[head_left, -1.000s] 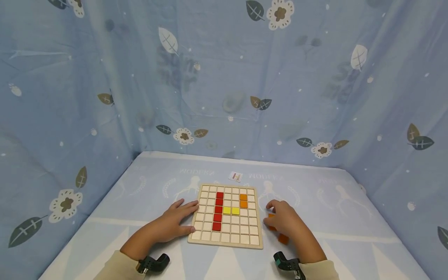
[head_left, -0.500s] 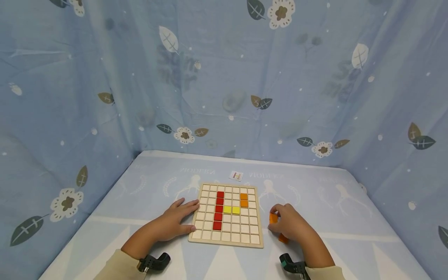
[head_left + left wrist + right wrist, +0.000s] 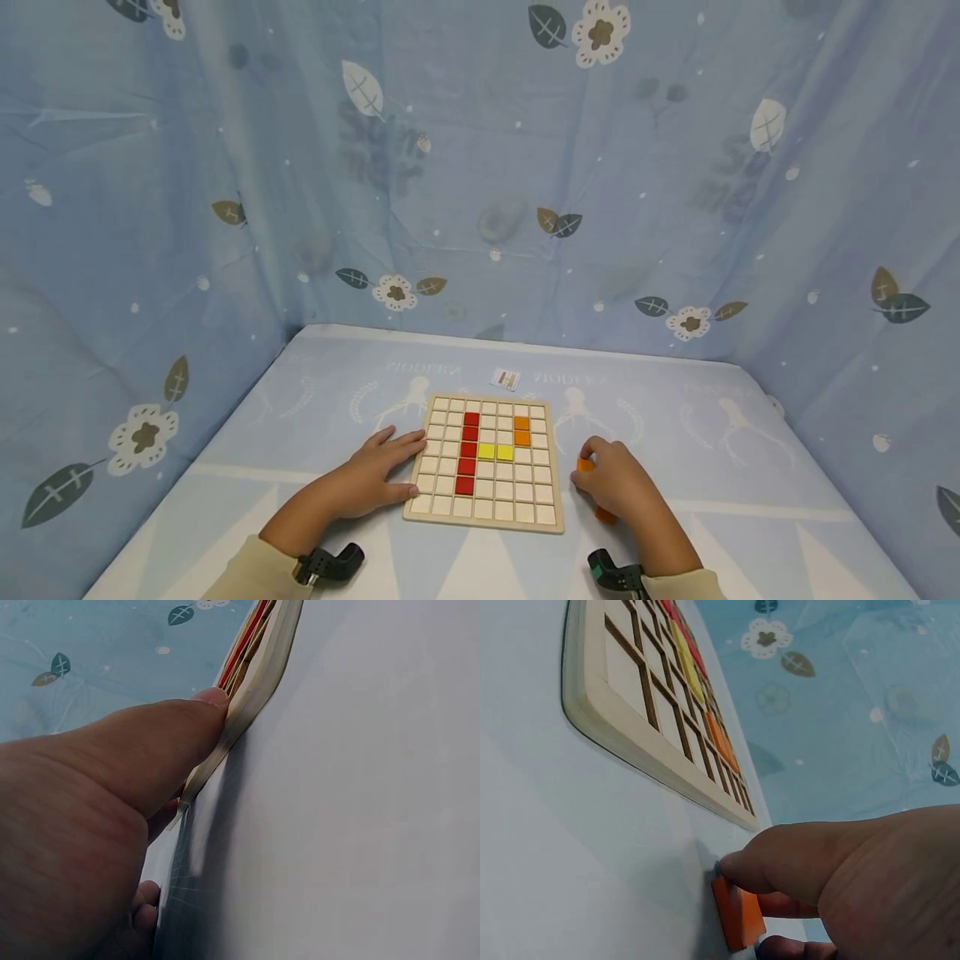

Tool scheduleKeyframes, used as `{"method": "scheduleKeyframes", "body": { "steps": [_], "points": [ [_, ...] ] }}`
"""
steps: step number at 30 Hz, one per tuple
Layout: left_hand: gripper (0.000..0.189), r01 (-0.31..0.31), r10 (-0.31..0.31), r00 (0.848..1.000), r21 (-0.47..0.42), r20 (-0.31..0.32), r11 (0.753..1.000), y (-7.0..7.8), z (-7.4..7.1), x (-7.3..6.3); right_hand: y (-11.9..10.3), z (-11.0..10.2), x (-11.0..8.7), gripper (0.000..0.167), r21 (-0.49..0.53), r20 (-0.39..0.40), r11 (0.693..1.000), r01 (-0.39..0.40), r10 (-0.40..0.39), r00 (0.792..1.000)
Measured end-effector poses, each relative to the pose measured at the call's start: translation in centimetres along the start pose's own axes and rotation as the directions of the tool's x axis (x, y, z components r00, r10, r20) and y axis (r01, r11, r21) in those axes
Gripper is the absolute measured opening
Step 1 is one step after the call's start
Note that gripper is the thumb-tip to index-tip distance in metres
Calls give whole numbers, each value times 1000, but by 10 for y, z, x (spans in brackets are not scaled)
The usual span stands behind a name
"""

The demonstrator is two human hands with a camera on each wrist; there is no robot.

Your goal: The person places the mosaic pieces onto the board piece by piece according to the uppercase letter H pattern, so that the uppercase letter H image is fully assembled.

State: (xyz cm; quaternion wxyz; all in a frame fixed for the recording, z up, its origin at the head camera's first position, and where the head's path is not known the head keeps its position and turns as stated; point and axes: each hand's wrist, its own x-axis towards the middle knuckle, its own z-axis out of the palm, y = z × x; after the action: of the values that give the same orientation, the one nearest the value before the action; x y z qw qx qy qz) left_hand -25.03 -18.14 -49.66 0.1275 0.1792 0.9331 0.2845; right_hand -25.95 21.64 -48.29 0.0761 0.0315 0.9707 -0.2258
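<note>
A wooden grid board [image 3: 483,524] lies on the table with cream tiles, a column of red tiles [image 3: 468,450], two yellow tiles [image 3: 496,452] and two orange tiles [image 3: 522,431]. Along its left side, my left hand [image 3: 371,477] rests with spread fingers on the rim; the thumb [image 3: 180,731] touches the near part of that edge. Right of the board, my right hand [image 3: 618,482] pinches a loose orange tile [image 3: 584,464] low over the table, partly hidden by the fingers. A second loose orange tile [image 3: 605,516] lies under the hand's near side.
A small printed card [image 3: 506,379] lies beyond the board. The table wears a pale patterned cloth [image 3: 300,417]. Blue flowered curtains [image 3: 480,167] enclose the back and both sides. Each wrist carries a black camera mount [image 3: 330,563].
Over the second, my right thumb and fingers close in on the loose orange tile and shift slightly right. The left hand and the tiles on the board stay put.
</note>
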Motion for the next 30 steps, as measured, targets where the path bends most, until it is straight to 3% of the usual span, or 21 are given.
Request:
{"method": "scheduleKeyframes", "body": {
  "steps": [11, 19, 30],
  "points": [
    [79, -20, 21, 1000, 5, -12, 1000, -4, 2, 0, -5, 1, 0, 24, -16, -28, 1000, 13, -13, 1000],
    [80, -11, 11, 1000, 15, -13, 1000, -7, 4, 3, -7, 2, 0, 24, 7, -35, 1000, -21, 21, 999],
    [80, -16, 16, 1000, 6, 0, 1000, -7, 2, 3, -24, 9, 3, 24, 157, -128, 986, 53, -33, 991]
  ]
}}
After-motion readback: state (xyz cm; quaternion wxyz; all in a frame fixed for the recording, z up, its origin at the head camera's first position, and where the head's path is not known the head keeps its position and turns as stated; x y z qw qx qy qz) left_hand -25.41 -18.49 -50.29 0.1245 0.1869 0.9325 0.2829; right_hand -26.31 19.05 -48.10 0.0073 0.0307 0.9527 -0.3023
